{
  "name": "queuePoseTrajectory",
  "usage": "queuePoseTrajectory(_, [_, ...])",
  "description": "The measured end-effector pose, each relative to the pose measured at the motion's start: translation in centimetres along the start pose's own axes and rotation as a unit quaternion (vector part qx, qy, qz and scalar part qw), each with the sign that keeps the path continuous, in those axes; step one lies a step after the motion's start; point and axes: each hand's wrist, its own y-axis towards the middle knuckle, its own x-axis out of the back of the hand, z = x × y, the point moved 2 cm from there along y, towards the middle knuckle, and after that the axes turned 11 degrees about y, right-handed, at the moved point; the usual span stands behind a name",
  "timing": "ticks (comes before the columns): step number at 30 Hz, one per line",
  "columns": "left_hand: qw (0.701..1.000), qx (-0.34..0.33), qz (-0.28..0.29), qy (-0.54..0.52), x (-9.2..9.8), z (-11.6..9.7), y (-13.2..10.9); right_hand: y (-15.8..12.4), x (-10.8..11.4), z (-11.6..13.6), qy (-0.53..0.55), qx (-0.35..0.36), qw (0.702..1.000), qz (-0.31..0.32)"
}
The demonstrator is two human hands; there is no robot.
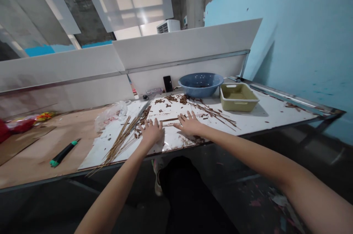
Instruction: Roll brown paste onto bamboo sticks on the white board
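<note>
My left hand (151,131) lies flat on the white tabletop sheet, fingers spread. To its right my right hand (191,124) also rests palm down with its fingers apart. A thin brown stick (169,119) runs across the gap between the two hands, near the fingertips; whether its ends lie under the fingers is hidden. Beside my left hand is a bundle of long thin sticks (120,145), reaching to the front edge. Several darker sticks (217,114) fan out to the right of my right hand. Brown crumbly pieces (171,98) lie scattered beyond both hands.
A blue basin (201,92) and an olive rectangular tub (239,105) stand at the back right. A phone (167,84) leans against the white partition (187,55). Leftward are a crumpled plastic bag (111,114) and a black-and-green handled tool (64,153).
</note>
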Motion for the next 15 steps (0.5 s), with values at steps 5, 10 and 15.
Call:
queuePoseTrajectory(5, [0.997, 0.073, -0.033, 0.003, 0.8, 1.6, 1.7, 2.0, 1.1, -0.5, -0.003, 0.000, 1.000, 0.003])
queuePoseTrajectory(10, [0.996, 0.073, -0.045, 0.006, 1.4, 1.5, 0.7, 0.1, -0.4, -0.5, -0.024, 0.020, 0.999, -0.006])
queuePoseTrajectory(15, [0.993, -0.014, -0.116, 0.013, 2.9, -1.0, -0.9, -1.4, -0.6, -0.5, -0.036, 0.059, 0.998, 0.014])
